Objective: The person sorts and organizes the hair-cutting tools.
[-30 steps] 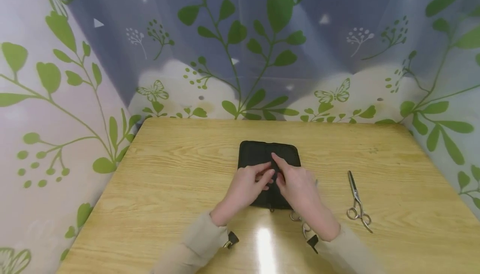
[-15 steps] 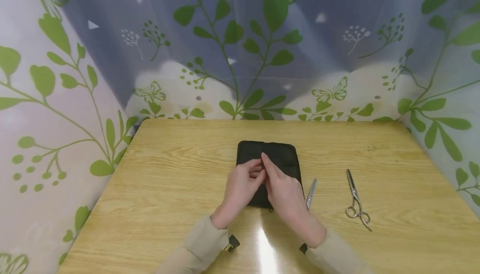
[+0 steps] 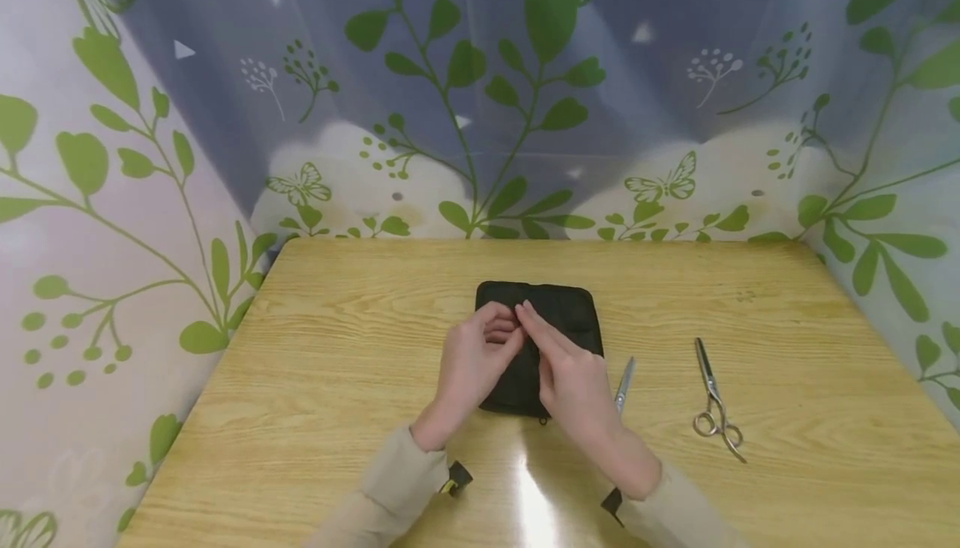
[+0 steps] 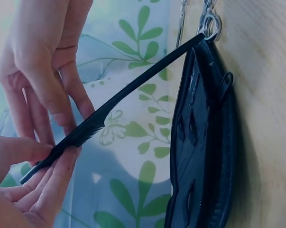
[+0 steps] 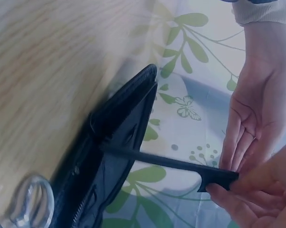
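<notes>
A black tail comb (image 4: 133, 86) is held between both hands above an open black zip case (image 3: 513, 381). In the left wrist view my left hand (image 4: 26, 175) pinches the toothed end between thumb and fingers. My right hand (image 3: 577, 381) has its thumb and index fingertips on the toothed part; in the right wrist view they pinch it (image 5: 218, 179). The thin tail slants down toward the case, which shows a zip edge and inner loops. From the head view the comb is hidden by the hands.
Thinning scissors (image 3: 712, 402) lie on the wooden table (image 3: 337, 348) at the right. Another pair of scissors (image 3: 624, 385) lies beside the case, its handles covered by the right arm. A leaf-patterned curtain (image 3: 420, 114) hangs behind and at both sides.
Both hands have shifted left, and the right hand has come away from the scissors beside the case, uncovering their blades. The fingers have changed their places around the comb.
</notes>
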Demonstrator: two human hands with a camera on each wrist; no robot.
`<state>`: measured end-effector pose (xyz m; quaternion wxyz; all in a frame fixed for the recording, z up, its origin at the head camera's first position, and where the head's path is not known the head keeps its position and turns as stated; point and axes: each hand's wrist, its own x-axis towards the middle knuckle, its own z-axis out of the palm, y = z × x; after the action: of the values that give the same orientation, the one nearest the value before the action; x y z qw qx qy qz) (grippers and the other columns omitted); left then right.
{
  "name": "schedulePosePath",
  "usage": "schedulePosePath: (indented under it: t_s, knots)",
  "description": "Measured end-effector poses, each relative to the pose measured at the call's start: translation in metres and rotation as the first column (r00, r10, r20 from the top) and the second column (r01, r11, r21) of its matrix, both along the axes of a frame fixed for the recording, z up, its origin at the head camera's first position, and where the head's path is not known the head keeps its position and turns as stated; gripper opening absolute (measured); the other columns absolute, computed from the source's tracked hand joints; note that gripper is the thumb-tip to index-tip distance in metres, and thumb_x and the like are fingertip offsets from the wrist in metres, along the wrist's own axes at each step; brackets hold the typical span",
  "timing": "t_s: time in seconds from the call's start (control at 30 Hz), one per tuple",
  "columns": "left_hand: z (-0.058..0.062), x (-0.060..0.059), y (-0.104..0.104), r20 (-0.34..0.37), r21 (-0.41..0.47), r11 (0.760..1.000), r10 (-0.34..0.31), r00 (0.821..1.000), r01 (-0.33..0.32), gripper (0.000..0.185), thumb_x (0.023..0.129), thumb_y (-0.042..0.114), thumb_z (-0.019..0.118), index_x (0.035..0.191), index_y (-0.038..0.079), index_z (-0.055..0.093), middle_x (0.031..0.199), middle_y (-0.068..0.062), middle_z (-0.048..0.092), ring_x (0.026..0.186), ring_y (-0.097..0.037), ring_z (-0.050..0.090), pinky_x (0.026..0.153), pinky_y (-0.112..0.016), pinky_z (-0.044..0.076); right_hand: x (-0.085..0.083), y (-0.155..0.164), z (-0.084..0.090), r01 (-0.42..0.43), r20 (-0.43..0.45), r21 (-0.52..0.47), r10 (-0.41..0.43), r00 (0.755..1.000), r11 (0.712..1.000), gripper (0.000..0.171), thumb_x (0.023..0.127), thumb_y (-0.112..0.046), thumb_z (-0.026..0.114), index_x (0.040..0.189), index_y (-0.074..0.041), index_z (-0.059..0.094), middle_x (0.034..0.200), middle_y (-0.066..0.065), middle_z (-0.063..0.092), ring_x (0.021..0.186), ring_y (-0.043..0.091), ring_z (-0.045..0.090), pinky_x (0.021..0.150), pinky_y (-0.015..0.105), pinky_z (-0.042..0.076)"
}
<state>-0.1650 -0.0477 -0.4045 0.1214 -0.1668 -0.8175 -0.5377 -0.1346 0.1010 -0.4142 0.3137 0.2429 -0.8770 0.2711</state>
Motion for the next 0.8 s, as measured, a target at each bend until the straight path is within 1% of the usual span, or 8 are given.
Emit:
schedulePosePath:
  t_s: [0.13,0.3,0.37,0.5,0.57,0.63,0.7,0.8]
  knots:
    - [0.003,-0.003,-0.002,-0.006,-0.021,1.0,-0.008,1.0,0.008,0.006,0.093,0.0,0.068,0.099,0.001,0.069,0.093,-0.014,0.076,0.081,-0.024,0.075,0.07,-0.022,0.059,-0.003,0.001,0.0,-0.017,-0.017,0.027,0.018,1.0,0.999,0.063,0.08,0.019,0.071,0.138,-0.001,0.061,0.136,0.016,0.064,0.041,0.006,0.038,0.043,0.019,0.037]
    - [0.005,-0.016,-0.007,0.059,0.002,0.998,-0.065,0.996,0.065,0.008,0.098,0.002,0.064,0.104,-0.004,0.065,0.095,-0.02,0.075,0.079,-0.03,0.075,0.065,-0.024,0.06,-0.008,0.008,-0.001,-0.061,-0.003,0.035,0.061,0.998,0.998,0.064,0.079,0.017,0.074,0.139,-0.001,0.06,0.143,0.015,0.058,0.045,0.005,0.036,0.046,0.019,0.036]
    - [0.005,-0.025,-0.01,0.095,0.014,0.997,-0.076,0.993,0.075,0.014,0.1,0.005,0.063,0.109,-0.006,0.065,0.098,-0.021,0.074,0.08,-0.032,0.074,0.067,-0.029,0.061,-0.01,0.012,-0.002,-0.073,0.035,0.047,0.072,0.997,0.996,0.061,0.081,0.013,0.074,0.139,0.001,0.06,0.145,0.016,0.057,0.047,0.004,0.036,0.046,0.019,0.036]
    - [0.005,-0.046,-0.019,0.15,0.037,0.998,-0.05,0.987,0.045,0.022,0.101,0.008,0.062,0.116,-0.008,0.064,0.103,-0.023,0.072,0.085,-0.035,0.073,0.071,-0.04,0.062,-0.008,0.019,-0.006,-0.066,0.16,0.124,0.045,0.986,0.99,0.053,0.087,0.005,0.074,0.138,0.006,0.058,0.145,0.019,0.056,0.052,0.007,0.046,0.049,0.018,0.038]
    - [0.005,-0.057,-0.024,0.164,0.046,0.999,-0.031,0.986,0.023,0.024,0.102,0.008,0.061,0.119,-0.008,0.064,0.104,-0.023,0.072,0.087,-0.036,0.073,0.073,-0.043,0.062,-0.006,0.022,-0.009,-0.073,0.233,0.165,0.033,0.972,0.984,0.048,0.088,0.003,0.074,0.134,0.007,0.061,0.141,0.02,0.059,0.057,0.011,0.055,0.049,0.019,0.041]
    - [0.006,-0.068,-0.03,0.158,0.053,0.999,-0.007,0.987,-0.001,0.025,0.103,0.008,0.06,0.122,-0.008,0.063,0.105,-0.023,0.072,0.087,-0.036,0.072,0.073,-0.042,0.062,-0.004,0.025,-0.012,-0.105,0.301,0.208,0.039,0.953,0.972,0.04,0.089,0.001,0.074,0.128,0.005,0.066,0.133,0.018,0.065,0.068,0.017,0.067,0.054,0.021,0.049]
    - [0.007,-0.079,-0.035,0.134,0.057,0.998,0.023,0.991,-0.031,0.026,0.103,0.009,0.059,0.124,-0.006,0.062,0.105,-0.023,0.072,0.087,-0.036,0.072,0.072,-0.038,0.062,-0.003,0.027,-0.015,-0.183,0.363,0.246,0.085,0.928,0.952,0.034,0.09,0.001,0.074,0.123,0.002,0.071,0.126,0.015,0.07,0.084,0.023,0.074,0.062,0.025,0.057]
    - [0.009,-0.095,-0.041,0.069,0.088,0.994,0.058,0.996,-0.064,0.025,0.103,0.008,0.058,0.124,-0.007,0.061,0.106,-0.024,0.072,0.091,-0.037,0.072,0.073,-0.037,0.062,0.0,0.03,-0.02,-0.33,0.436,0.28,0.187,0.88,0.902,0.03,0.091,0.0,0.073,0.12,-0.004,0.074,0.121,0.01,0.073,0.103,0.025,0.073,0.076,0.032,0.061]
